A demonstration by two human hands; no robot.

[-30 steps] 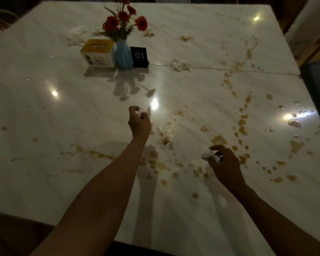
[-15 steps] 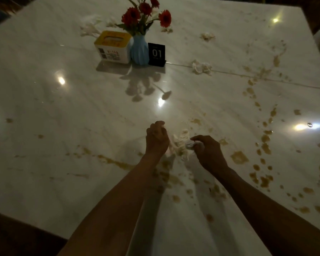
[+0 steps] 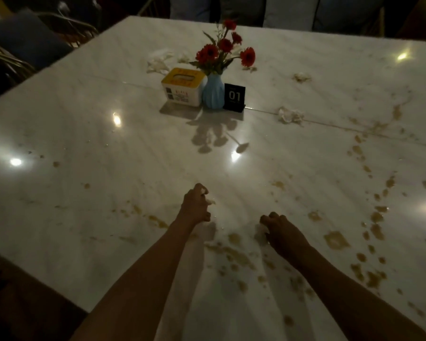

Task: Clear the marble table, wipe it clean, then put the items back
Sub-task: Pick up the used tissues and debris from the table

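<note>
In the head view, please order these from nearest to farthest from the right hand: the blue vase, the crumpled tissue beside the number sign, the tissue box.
From the right hand:
1. Crumpled tissue, ahead, right of the number sign.
2. Blue vase, ahead and to the left.
3. Tissue box, left of the vase.

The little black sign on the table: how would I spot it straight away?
Find the red flowers in the blue vase mid-table. The black sign stands just right of it, reading "01" in white. Its other neighbour, the tissue box, is yellow-topped and sits left of the vase.

dim room; dark chairs (image 3: 32, 43) ring the table, ceiling lights glinting.
</note>
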